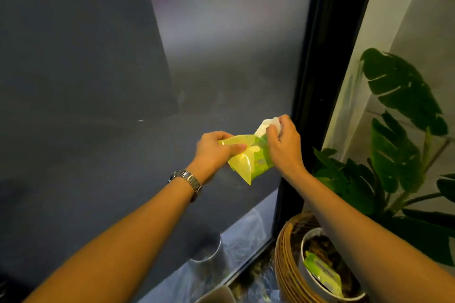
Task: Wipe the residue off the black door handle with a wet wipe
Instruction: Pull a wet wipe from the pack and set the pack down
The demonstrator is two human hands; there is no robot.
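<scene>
Between my hands, my left hand (pixel 213 149) grips the green wipe pack (pixel 248 157). My right hand (pixel 283 141) pinches a white wet wipe (pixel 267 125), its lower part hidden behind my fingers.

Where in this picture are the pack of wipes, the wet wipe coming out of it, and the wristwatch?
wipes pack (pixel 242 165), head view, on its yellow-green front face.
wet wipe (pixel 262 128), head view, on the white fold sticking out on top.
wristwatch (pixel 187 179), head view, on the metal band.

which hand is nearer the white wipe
Right. The right hand pinches the white wipe; the left hand grips the green pack below and left of it.
</scene>
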